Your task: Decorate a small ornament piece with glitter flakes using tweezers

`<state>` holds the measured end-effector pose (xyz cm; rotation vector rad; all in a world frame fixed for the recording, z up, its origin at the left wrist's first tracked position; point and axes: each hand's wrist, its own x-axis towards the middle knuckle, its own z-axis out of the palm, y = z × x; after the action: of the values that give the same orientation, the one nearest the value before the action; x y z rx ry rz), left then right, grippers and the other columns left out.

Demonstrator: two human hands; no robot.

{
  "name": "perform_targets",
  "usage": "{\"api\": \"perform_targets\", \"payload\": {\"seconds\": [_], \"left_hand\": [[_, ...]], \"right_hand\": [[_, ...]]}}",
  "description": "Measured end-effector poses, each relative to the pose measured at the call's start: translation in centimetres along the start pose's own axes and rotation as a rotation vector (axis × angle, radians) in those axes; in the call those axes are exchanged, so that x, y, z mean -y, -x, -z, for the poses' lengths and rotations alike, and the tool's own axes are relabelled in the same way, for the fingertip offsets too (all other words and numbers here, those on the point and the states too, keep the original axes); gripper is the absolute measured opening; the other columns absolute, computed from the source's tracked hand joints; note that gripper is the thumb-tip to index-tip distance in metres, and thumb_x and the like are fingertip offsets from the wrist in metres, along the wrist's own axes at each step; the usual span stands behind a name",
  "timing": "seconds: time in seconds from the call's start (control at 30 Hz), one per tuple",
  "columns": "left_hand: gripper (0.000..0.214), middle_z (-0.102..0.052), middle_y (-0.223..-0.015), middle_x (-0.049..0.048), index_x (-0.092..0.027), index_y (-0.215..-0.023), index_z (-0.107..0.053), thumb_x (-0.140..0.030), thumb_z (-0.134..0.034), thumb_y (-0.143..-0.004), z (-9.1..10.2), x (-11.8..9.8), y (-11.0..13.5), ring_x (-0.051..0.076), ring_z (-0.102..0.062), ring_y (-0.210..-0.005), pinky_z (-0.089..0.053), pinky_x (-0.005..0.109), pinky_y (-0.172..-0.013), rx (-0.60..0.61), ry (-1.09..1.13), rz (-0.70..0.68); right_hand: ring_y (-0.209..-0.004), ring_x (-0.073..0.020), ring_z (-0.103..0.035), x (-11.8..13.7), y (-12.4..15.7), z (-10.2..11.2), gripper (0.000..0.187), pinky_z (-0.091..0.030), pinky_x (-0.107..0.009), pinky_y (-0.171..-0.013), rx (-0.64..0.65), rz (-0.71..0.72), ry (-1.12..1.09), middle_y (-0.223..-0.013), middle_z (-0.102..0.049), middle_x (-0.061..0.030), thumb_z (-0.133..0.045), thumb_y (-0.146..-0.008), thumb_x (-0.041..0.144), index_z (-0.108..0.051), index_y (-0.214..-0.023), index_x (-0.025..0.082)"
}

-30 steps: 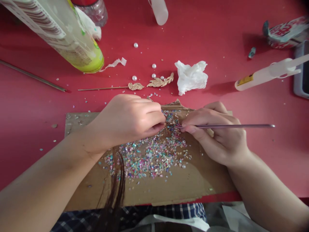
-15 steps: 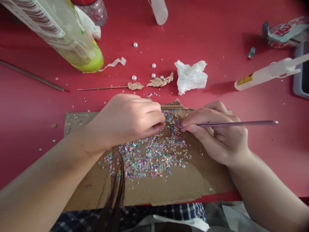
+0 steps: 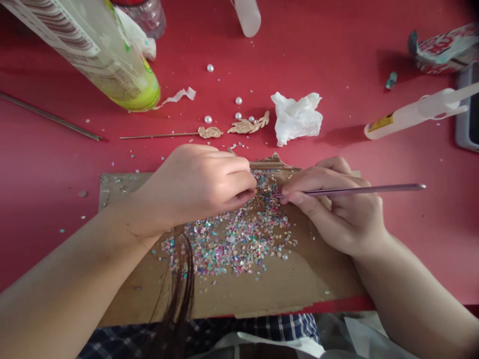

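Note:
My left hand (image 3: 209, 187) is closed, its thumb and forefinger pinching a small gold-coloured ornament (image 3: 258, 194), mostly hidden by the fingers. Slim purple tweezers (image 3: 359, 190) lie in my right hand (image 3: 337, 204), gripped close to the pointed end. Their tip reaches left, right beside the gold piece; whether it holds a chip I cannot tell. Under both hands, small multicoloured shell-like chips (image 3: 228, 244) are spread over a sheet of brown cardboard (image 3: 269, 294). A pearl bead (image 3: 285, 257) sits at the right edge of the chips.
Beyond the cardboard lie a gold hairpin stick (image 3: 160, 135), a gold leaf piece (image 3: 247, 125), loose pearls (image 3: 208, 119) and crumpled white tissue (image 3: 297, 119). A large bottle (image 3: 123, 65) leans in at left, a glue bottle (image 3: 407, 114) at right. Hair strands (image 3: 183, 269) hang in front.
The outer end of the tweezers has shifted slightly left and up. Both hands otherwise keep their places, and the gold piece stays pinched.

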<state>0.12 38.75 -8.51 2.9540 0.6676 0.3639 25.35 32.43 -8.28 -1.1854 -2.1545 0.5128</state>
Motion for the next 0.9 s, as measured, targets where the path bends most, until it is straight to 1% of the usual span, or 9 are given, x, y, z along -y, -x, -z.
{"api": "perform_targets", "payload": {"seconds": [0.1,0.4,0.57,0.67,0.9], "left_hand": [[0.034,-0.076,-0.085,-0.0016,-0.025,-0.089,-0.073,-0.030,-0.045,-0.109,-0.02,-0.03,-0.01,0.015,-0.067,-0.075,-0.044,0.034,-0.064,-0.001,-0.004,0.003],[0.032,-0.076,-0.086,-0.0031,-0.025,-0.089,-0.073,-0.029,-0.048,-0.108,-0.22,-0.09,0.01,0.015,-0.067,-0.074,-0.044,0.035,-0.063,-0.028,0.006,-0.013],[0.033,-0.076,-0.086,-0.0026,-0.024,-0.089,-0.073,-0.029,-0.046,-0.109,-0.19,0.00,0.02,0.015,-0.067,-0.074,-0.045,0.035,-0.064,-0.026,-0.001,-0.009],[0.033,-0.076,-0.086,-0.0026,-0.025,-0.089,-0.073,-0.029,-0.047,-0.108,-0.25,-0.01,0.02,0.015,-0.068,-0.075,-0.045,0.035,-0.064,-0.025,0.008,-0.007],[0.029,-0.076,-0.086,-0.0027,-0.023,-0.089,-0.072,-0.029,-0.051,-0.107,-0.45,0.08,0.08,0.016,-0.068,-0.074,-0.044,0.035,-0.063,-0.069,0.021,-0.029]], "right_hand": [[-0.068,-0.0176,-0.072,0.01,0.03,-0.01,0.013,-0.046,-0.039,-0.075,-0.020,-0.002,-0.004,-0.077,-0.078,0.0037,-0.065,-0.102,0.024,-0.067,-0.089,0.026],[-0.067,-0.0166,-0.070,0.12,0.09,0.05,0.014,-0.044,-0.038,-0.077,-0.018,0.015,0.006,-0.074,-0.076,0.0054,-0.063,-0.103,0.020,-0.065,-0.090,0.026],[-0.068,-0.0172,-0.070,0.10,0.11,-0.01,0.013,-0.044,-0.038,-0.076,-0.015,0.014,0.009,-0.076,-0.077,0.0045,-0.065,-0.101,0.021,-0.066,-0.089,0.025],[-0.069,-0.0179,-0.071,0.12,0.11,-0.02,0.015,-0.045,-0.038,-0.076,-0.007,0.003,0.019,-0.076,-0.077,0.0043,-0.063,-0.102,0.021,-0.066,-0.089,0.026],[-0.065,-0.0160,-0.070,0.08,0.07,0.08,0.015,-0.044,-0.038,-0.076,0.010,0.017,0.020,-0.076,-0.078,0.0039,-0.062,-0.103,0.022,-0.066,-0.089,0.024]]}}
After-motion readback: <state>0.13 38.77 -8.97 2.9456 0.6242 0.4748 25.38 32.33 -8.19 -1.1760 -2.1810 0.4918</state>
